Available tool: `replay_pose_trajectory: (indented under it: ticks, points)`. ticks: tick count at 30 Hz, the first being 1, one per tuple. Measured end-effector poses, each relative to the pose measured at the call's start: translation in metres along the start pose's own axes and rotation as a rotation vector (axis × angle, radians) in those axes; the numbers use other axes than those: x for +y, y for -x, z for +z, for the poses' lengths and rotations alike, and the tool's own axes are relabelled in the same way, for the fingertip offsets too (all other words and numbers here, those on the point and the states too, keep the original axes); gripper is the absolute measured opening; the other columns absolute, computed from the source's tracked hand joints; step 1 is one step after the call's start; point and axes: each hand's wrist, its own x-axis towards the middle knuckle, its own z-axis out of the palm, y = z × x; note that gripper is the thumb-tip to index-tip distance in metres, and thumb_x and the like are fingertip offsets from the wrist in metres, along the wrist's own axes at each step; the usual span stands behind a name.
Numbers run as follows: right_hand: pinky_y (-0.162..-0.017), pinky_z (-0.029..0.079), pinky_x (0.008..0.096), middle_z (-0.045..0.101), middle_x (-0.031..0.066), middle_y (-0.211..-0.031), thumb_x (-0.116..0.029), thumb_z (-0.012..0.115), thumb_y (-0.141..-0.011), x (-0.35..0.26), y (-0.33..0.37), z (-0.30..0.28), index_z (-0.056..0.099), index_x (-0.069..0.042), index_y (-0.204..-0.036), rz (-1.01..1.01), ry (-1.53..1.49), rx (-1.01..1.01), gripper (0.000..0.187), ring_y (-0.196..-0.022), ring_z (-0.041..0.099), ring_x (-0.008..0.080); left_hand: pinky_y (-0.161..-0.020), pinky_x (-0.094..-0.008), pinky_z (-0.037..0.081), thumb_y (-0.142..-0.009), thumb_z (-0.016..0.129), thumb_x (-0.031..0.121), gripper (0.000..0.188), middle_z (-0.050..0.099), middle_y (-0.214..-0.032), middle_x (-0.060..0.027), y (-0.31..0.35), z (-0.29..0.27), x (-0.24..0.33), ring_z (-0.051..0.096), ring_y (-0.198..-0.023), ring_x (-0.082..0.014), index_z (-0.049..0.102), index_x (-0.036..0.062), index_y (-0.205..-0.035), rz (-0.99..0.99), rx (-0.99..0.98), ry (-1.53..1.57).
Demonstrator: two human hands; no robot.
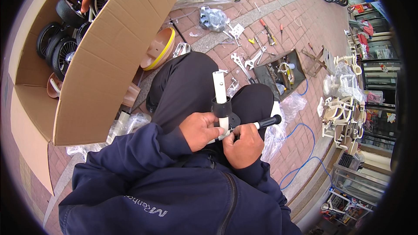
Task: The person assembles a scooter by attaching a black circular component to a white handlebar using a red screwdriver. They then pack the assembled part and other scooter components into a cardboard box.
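A white handlebar with an upright tube (pixel 220 88) rests over my lap. A black collar (pixel 222 108) sits around the tube, and a black grip (pixel 271 121) covers the bar's right end. My left hand (pixel 199 131) is closed around the base of the tube, its thumb pressed against the white part. Just beside it, my right hand (pixel 244 146) is closed on the bar, fingers bent in. A round black piece (pixel 231 121) shows partly behind the tube. The bar's left end is mostly hidden by my left hand.
A large cardboard box (pixel 109 65) with black-tyred wheels (pixel 67 56) stands at left. An orange bowl-shaped part (pixel 159 48) lies beside it. Wrenches (pixel 250 61), screwdrivers (pixel 267 31) and an open metal toolbox (pixel 281 74) lie ahead. A blue cord (pixel 300 126) and white seat-like parts (pixel 344 115) are at right.
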Motion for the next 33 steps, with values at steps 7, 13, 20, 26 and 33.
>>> replay_pose_trajectory:
  ticks: [7, 13, 20, 26, 33]
  points:
    - [-0.058, 0.049, 0.0435, 0.060, 0.0133, -0.077, 0.000, 0.071, -0.071, 0.005, -0.003, -0.007, 0.060, -0.004, -0.077, 0.019, -0.052, -0.070, 0.014, -0.064, 0.061, 0.0344, -0.069, -0.0250, 0.046, -0.097, 0.067, 0.009, 0.025, 0.066, -0.085, 0.0022, 0.000, 0.000, -0.005, 0.055, -0.076, -0.0043, 0.069, 0.0011, -0.120, 0.034, -0.013, 0.012]
    - [-0.058, 0.052, 0.0453, 0.061, 0.0120, -0.077, -0.003, 0.071, -0.072, 0.010, -0.009, -0.011, 0.062, -0.005, -0.076, -0.042, -0.058, -0.124, 0.010, -0.064, 0.064, 0.0357, -0.064, -0.0244, 0.042, -0.097, 0.067, 0.009, 0.024, 0.061, -0.079, 0.0043, 0.002, 0.001, -0.001, 0.051, -0.071, -0.0035, 0.069, 0.0023, -0.120, 0.022, -0.008, 0.011]
    - [-0.062, 0.050, 0.0436, 0.062, 0.0139, -0.077, -0.001, 0.073, -0.072, 0.013, -0.013, -0.015, 0.062, -0.003, -0.077, -0.012, -0.070, -0.200, 0.012, -0.068, 0.063, 0.0343, -0.066, -0.0245, 0.044, -0.097, 0.067, 0.008, 0.023, 0.062, -0.080, 0.0035, 0.002, 0.001, 0.000, 0.052, -0.072, -0.0036, 0.070, 0.0027, -0.119, 0.008, -0.017, 0.051]
    - [-0.063, 0.052, 0.0453, 0.063, 0.0129, -0.080, -0.005, 0.073, -0.077, 0.013, -0.014, -0.017, 0.064, -0.005, -0.079, 0.003, -0.098, -0.231, 0.009, -0.070, 0.065, 0.0355, -0.066, -0.0246, 0.044, -0.097, 0.068, 0.009, 0.024, 0.063, -0.080, 0.0034, 0.002, 0.000, 0.001, 0.052, -0.071, -0.0038, 0.070, 0.0028, -0.119, -0.005, -0.018, 0.037]
    - [-0.065, 0.052, 0.0436, 0.065, 0.0138, -0.082, -0.005, 0.074, -0.082, 0.014, -0.010, -0.016, 0.066, -0.004, -0.083, -0.010, -0.116, -0.195, 0.009, -0.072, 0.065, 0.0350, -0.064, -0.0295, 0.047, -0.094, 0.069, 0.016, 0.025, 0.065, -0.075, -0.0023, 0.003, -0.003, 0.009, 0.057, -0.068, -0.0082, 0.071, -0.0006, -0.113, -0.028, 0.012, -0.081]
